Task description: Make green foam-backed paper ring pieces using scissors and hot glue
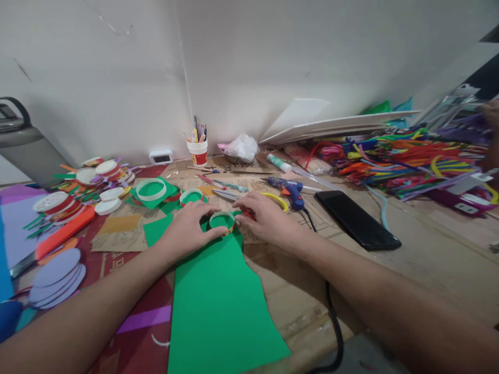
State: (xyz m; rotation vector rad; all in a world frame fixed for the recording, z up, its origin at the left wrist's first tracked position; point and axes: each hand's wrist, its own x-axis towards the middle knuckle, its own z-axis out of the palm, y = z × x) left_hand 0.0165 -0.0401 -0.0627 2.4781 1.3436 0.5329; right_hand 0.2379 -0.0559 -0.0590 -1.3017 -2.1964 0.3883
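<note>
A small ring cut from a paper cup, white-rimmed and green inside, stands on a sheet of green paper. My left hand curves around the ring's left side, thumb at its near edge and fingers behind it. On the ring's right side, my right hand pinches at the edge with its fingertips. Something red shows between the right fingers, partly hidden. Scissors lie just behind the right hand, their yellow handle partly covered by it.
Behind are another cup ring, a blue glue gun with a black cord, and a pen cup. A phone and pipe cleaners lie right. At left are an orange cutter, lilac discs and a bottle.
</note>
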